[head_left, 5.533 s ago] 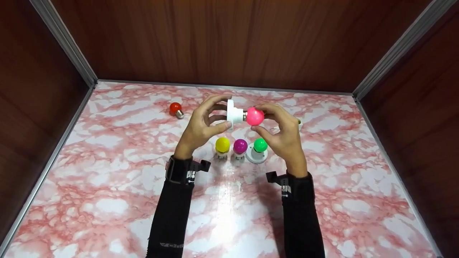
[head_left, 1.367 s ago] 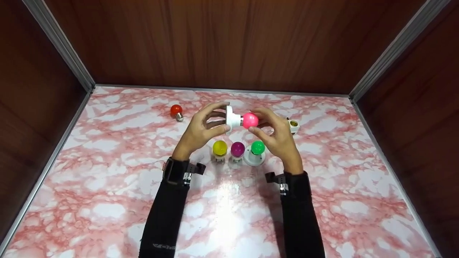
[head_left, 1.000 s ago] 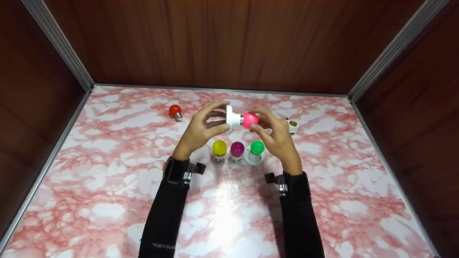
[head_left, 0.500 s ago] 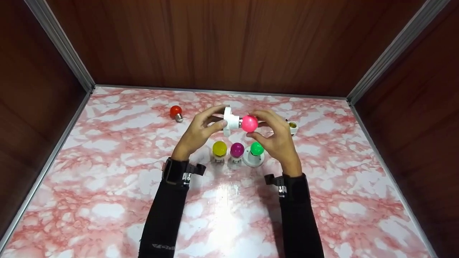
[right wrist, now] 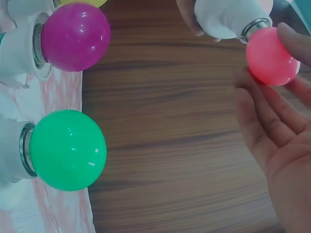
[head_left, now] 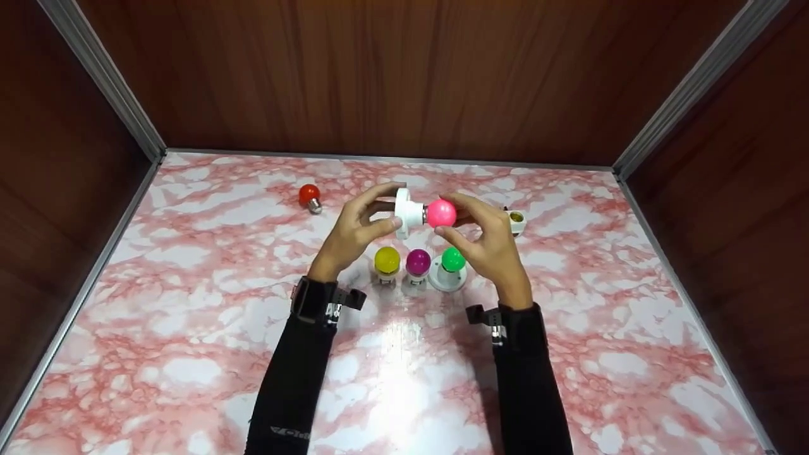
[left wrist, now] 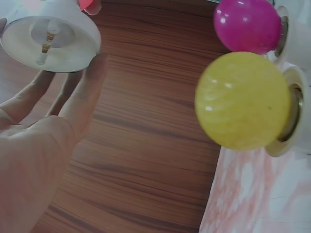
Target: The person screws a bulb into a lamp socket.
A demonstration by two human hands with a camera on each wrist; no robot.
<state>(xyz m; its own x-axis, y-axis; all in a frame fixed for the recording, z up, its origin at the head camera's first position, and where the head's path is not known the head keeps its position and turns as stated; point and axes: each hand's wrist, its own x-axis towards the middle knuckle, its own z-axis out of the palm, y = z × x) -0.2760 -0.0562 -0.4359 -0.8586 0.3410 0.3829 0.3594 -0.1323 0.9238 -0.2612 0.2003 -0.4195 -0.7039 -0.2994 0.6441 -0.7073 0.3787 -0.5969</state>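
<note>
My left hand (head_left: 357, 230) grips a white round-based lamp holder (head_left: 411, 213) by its rim, thumb in front and fingers behind. In the left wrist view the hollow underside of the lamp holder (left wrist: 53, 41) shows, with brass screws inside. My right hand (head_left: 493, 237) pinches a pink light bulb (head_left: 441, 214) between thumb and fingers. The bulb's metal screw base sits at the mouth of the lamp holder, part of its thread still showing in the right wrist view, where the pink bulb (right wrist: 272, 56) points away from the socket. Both are held up over the table, lying sideways.
Nearer me stand a yellow bulb (head_left: 387, 260), a purple bulb (head_left: 418, 262) and a green bulb (head_left: 453, 259), each in a white holder. A red bulb (head_left: 309, 194) lies at the back left. Another white socket (head_left: 517, 221) lies behind my right hand. Wooden panels (head_left: 392, 76) enclose the marbled table.
Since the earliest frame the pink bulb has come closer to the lamp holder, with less thread showing. My right thumb and fingers have shifted around the bulb; the left hand keeps its grip.
</note>
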